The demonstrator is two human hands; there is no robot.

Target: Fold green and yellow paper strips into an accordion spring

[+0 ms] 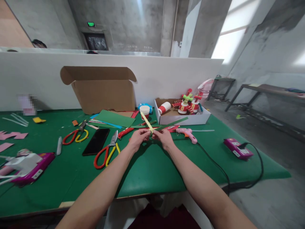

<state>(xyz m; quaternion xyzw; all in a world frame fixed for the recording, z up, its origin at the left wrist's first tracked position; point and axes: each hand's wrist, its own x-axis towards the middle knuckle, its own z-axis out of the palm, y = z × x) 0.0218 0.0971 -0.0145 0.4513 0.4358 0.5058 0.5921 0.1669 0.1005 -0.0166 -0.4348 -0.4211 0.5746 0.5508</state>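
Observation:
A pale yellow paper strip (145,119) and a dark green paper strip (175,122) meet at their near ends in a V shape, just above the table's middle. My left hand (140,139) pinches the joined ends from the left, nearest the yellow strip. From the other side my right hand (164,138) pinches the same spot, at the end of the green strip. The fingertips hide how the two ends overlap. Beyond the hands stands a white paper cup (144,112) with a red band.
Two pairs of scissors (110,151) (77,133) and a black phone (96,142) lie to the left. Coloured paper sheets (116,118) sit behind them. At right are a pink glue gun (188,133), its cable, a purple power strip (238,149) and a white box (186,120) of paper-cup crafts.

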